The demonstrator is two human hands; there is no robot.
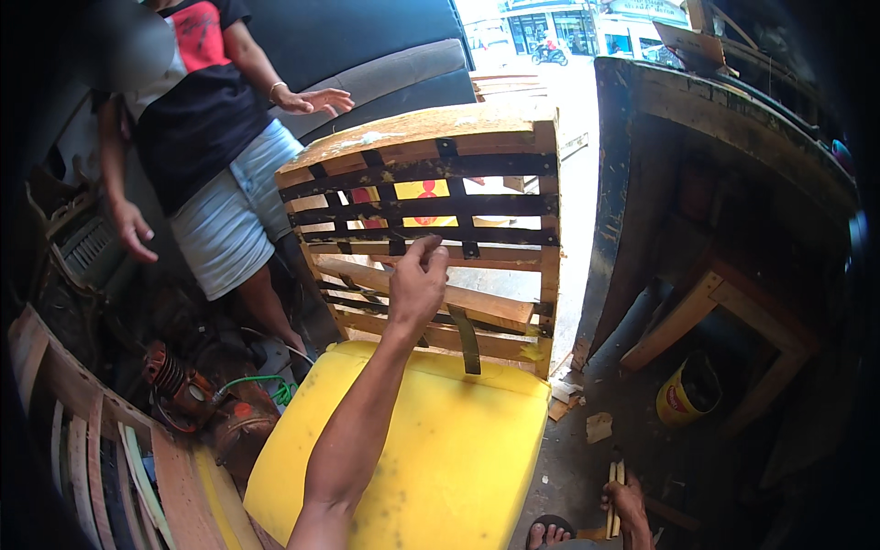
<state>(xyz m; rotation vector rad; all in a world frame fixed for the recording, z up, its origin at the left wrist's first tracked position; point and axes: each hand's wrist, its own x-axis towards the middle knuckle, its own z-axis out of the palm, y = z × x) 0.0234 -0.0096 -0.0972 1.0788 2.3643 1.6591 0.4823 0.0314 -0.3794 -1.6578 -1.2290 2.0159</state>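
My left hand point(418, 282) reaches over the yellow foam seat cushion point(431, 431) to the upright wooden chair-back frame point(548, 211). Its fingers are bent together at the lowest of the upper black webbing straps point(504, 236); whether they pinch the strap or a small bit on it is hidden. More black straps cross one another over the frame, and a loose strap end point(468, 344) hangs down onto the cushion. Low at the right, my right hand point(628, 504) is closed around two narrow, pale, stick-like bars point(616, 490) with a dark tip; their exact kind is unclear.
A person point(211, 137) stands behind the frame at left, hands free. An orange-brown machine point(197, 385) with a green cord and wooden slats point(92, 449) lie left. At right are a blue-edged bench point(612, 202), a wooden stand point(683, 316), a yellow bucket point(676, 401) and floor scraps point(599, 427).
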